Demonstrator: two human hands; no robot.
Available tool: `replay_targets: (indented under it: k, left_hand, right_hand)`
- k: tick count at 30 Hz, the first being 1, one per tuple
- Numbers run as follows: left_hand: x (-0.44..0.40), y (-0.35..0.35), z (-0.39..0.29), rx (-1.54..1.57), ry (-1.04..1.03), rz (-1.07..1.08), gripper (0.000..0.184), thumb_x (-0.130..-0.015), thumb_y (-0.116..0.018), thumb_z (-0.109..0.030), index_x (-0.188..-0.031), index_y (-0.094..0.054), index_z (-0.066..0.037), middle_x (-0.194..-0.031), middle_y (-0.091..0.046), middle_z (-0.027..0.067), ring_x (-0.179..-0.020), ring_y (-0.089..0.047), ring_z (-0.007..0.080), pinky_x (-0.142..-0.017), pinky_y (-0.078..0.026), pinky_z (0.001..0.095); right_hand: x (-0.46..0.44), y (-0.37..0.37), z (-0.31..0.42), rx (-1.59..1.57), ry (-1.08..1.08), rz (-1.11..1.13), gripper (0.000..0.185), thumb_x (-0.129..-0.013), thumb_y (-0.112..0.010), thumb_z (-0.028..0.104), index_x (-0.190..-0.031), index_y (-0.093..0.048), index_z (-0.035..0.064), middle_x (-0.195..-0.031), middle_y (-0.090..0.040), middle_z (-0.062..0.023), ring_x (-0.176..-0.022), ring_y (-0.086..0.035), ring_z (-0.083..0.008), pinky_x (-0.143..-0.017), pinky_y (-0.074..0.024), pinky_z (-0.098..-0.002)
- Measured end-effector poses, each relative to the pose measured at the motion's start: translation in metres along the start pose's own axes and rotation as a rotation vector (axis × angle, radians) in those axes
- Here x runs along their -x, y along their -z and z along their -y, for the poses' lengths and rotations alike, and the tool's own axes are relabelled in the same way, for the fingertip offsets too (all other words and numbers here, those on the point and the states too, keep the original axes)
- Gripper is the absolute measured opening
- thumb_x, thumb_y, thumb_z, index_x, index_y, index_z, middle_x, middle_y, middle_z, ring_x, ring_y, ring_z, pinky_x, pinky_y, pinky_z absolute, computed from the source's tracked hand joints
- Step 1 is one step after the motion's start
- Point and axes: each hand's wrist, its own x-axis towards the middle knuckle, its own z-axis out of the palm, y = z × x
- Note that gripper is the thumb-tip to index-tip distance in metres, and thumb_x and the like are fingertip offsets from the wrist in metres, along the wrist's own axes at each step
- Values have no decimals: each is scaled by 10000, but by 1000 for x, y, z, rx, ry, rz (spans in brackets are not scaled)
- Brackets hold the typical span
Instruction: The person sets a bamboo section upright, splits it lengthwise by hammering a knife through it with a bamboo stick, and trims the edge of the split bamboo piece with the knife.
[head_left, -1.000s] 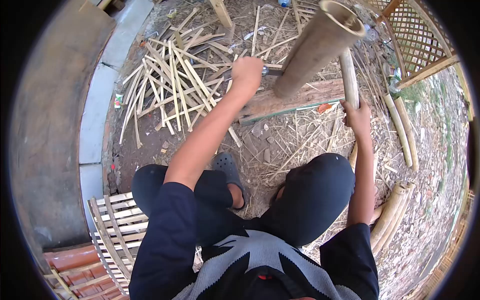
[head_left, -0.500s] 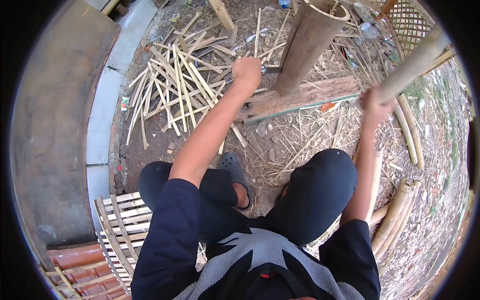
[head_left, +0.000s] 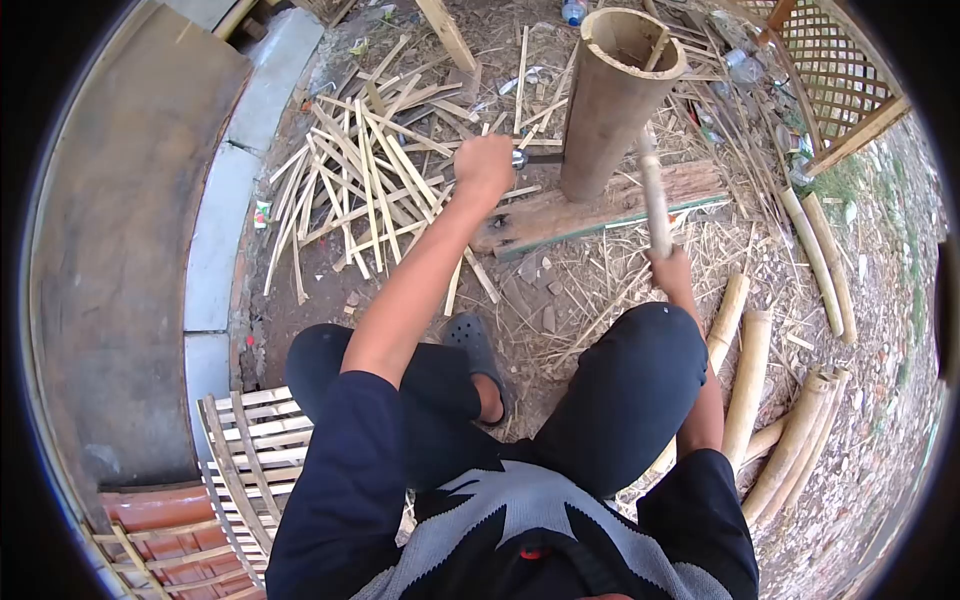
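My left hand (head_left: 484, 168) is closed around the handle of a blade (head_left: 543, 158), whose dark metal reaches the left side of a thick bamboo tube (head_left: 608, 120). The tube stands almost upright on a worn wooden plank (head_left: 540, 222), its open top facing up. My right hand (head_left: 670, 272) grips the lower end of a pale round stick (head_left: 654, 200). The stick points up and away, its far end close to the tube's right side. Whether the two touch is unclear.
Split bamboo strips (head_left: 370, 170) lie heaped at the left. Bamboo poles (head_left: 790, 440) rest on the ground at the right, below a lattice panel (head_left: 840, 75). A slatted bamboo piece (head_left: 255, 450) is by my left knee. A wooden post (head_left: 446, 35) stands at the top.
The stick in my right hand swung out to the right, then came back in beside the tube. The tube has shifted slightly and leans less. My left hand keeps its hold.
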Motion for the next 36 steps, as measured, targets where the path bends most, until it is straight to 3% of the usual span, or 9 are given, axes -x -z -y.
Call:
replay_targets:
  k: [5,6,13,15,20,22,24,26,36]
  left_hand:
    - [-2,-3,-1,26,47,13,224,-753,-695,-136,-948,-754,-44,-980,-742,156,-929,-729,314,-782,-594,396]
    - [-5,2,-2,33,44,32,233,-757,-695,-140,-962,-753,-44,-988,-741,156,-931,-729,312,-788,-593,395]
    - [-44,15,-28,15,65,61,217,-818,-679,-134,-1010,-762,-78,-1077,-738,124,-1007,-718,285,-804,-586,384]
    - [-50,16,-30,15,73,69,219,-823,-679,-141,-1017,-764,-88,-1070,-742,115,-1001,-722,274,-786,-586,376]
    - [-53,10,-35,-7,66,29,191,-839,-673,-141,-998,-772,-105,-1040,-752,94,-968,-731,263,-754,-586,385]
    - [-51,12,-38,-24,87,15,177,-849,-664,-133,-984,-777,-123,-1021,-756,75,-947,-735,234,-728,-588,362]
    - [-47,9,-39,-13,50,-31,176,-851,-658,-127,-980,-778,-124,-1011,-756,65,-939,-736,227,-720,-588,353]
    - [-41,0,-40,0,48,-42,176,-853,-653,-120,-976,-779,-124,-1005,-757,61,-933,-736,227,-716,-589,351]
    - [-37,11,-30,75,74,10,174,-847,-663,-121,-978,-778,-122,-1009,-755,78,-972,-728,235,-765,-577,346]
  right_hand:
    - [27,67,100,-263,11,-247,391,-843,-707,277,-979,-618,-79,-701,-646,-108,-522,-628,-166,-484,-493,-296]
    - [31,84,115,-340,129,-285,380,-864,-703,269,-996,-604,-73,-739,-647,-104,-533,-623,-153,-492,-493,-293]
    - [130,167,271,-49,438,-510,533,-836,-720,365,-1180,-598,-23,-685,-588,-51,-524,-549,-90,-474,-405,-228]
    - [144,170,296,-23,639,-613,421,-876,-749,322,-1093,-600,-6,-657,-600,-62,-518,-566,-100,-475,-444,-212]
    - [134,130,310,-34,832,-537,475,-886,-740,302,-1189,-529,3,-666,-601,-44,-553,-583,-89,-482,-453,-221]
    - [84,104,268,283,982,-507,490,-905,-681,274,-1231,-472,-27,-884,-683,-214,-721,-699,-376,-631,-555,-438]
    - [35,98,218,919,811,-283,390,-897,-649,206,-1185,-443,41,-831,-663,-205,-677,-693,-379,-573,-559,-473]
    - [0,77,170,1166,628,-31,353,-880,-644,205,-1137,-441,72,-792,-663,-171,-639,-693,-329,-486,-539,-470]
    - [87,61,279,729,1124,-216,374,-862,-689,237,-1077,-458,37,-724,-642,-187,-613,-666,-374,-515,-535,-469]
